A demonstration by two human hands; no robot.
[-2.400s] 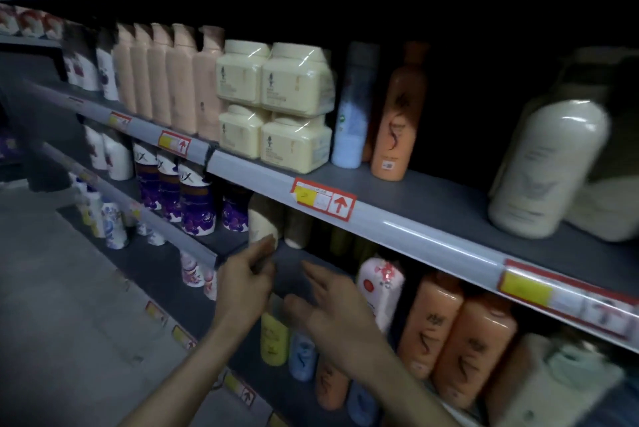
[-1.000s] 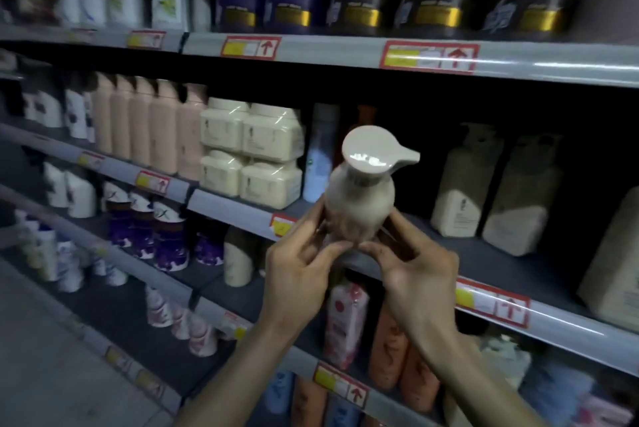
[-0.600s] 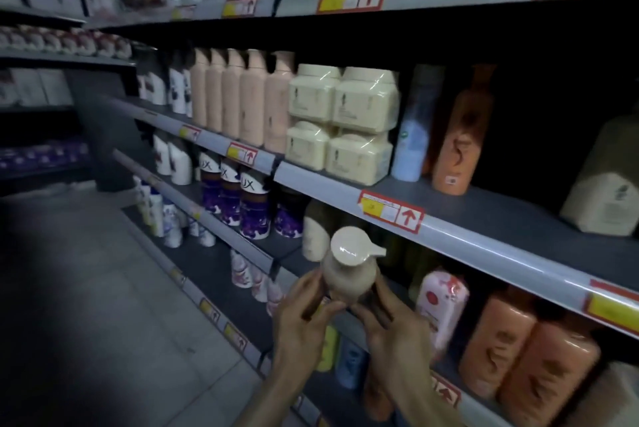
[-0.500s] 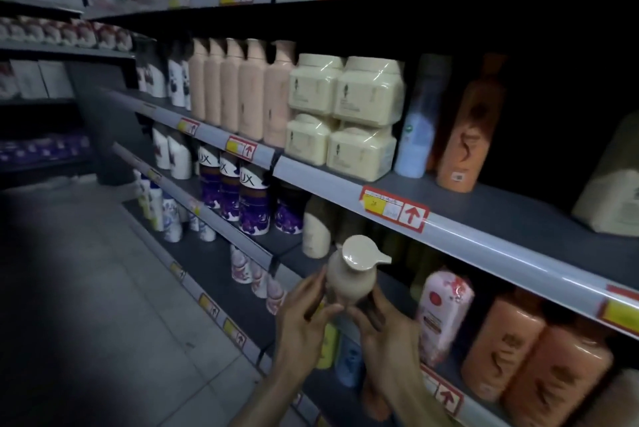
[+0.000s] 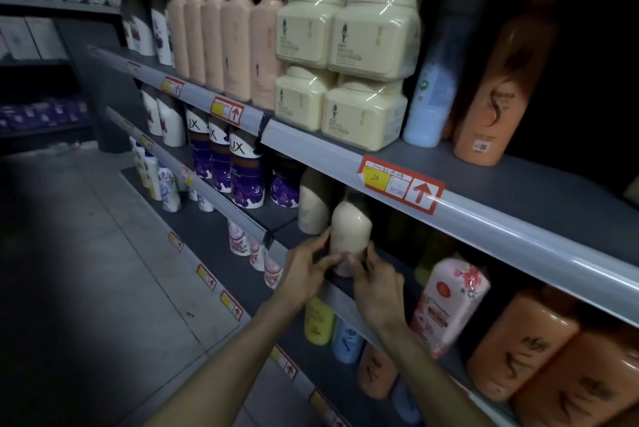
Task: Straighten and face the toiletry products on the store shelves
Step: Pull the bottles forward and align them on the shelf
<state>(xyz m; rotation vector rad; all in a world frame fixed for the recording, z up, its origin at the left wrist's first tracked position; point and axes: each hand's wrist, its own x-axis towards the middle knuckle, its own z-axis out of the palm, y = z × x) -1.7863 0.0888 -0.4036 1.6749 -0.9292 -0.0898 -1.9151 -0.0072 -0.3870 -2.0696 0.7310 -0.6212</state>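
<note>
A cream pump bottle (image 5: 351, 231) stands upright at the front edge of the second shelf (image 5: 340, 295), its cap hidden under the shelf above. My left hand (image 5: 306, 271) grips its lower left side. Its lower right side is gripped by my right hand (image 5: 375, 283), fingers curled round the base. A matching cream bottle (image 5: 313, 205) stands just left of it.
Purple bottles (image 5: 243, 174) line the same shelf to the left. The shelf above (image 5: 484, 222) carries pink bottles, wrapped cream jars (image 5: 366, 63), a blue can and an orange bottle (image 5: 498, 81). Pink and orange packs (image 5: 518, 343) sit to the right, lower down. Grey floor lies left.
The cream pump bottle, held in the air in front of the shelves before, now stands on the second shelf beside its twin. Both hands moved forward and down with it.
</note>
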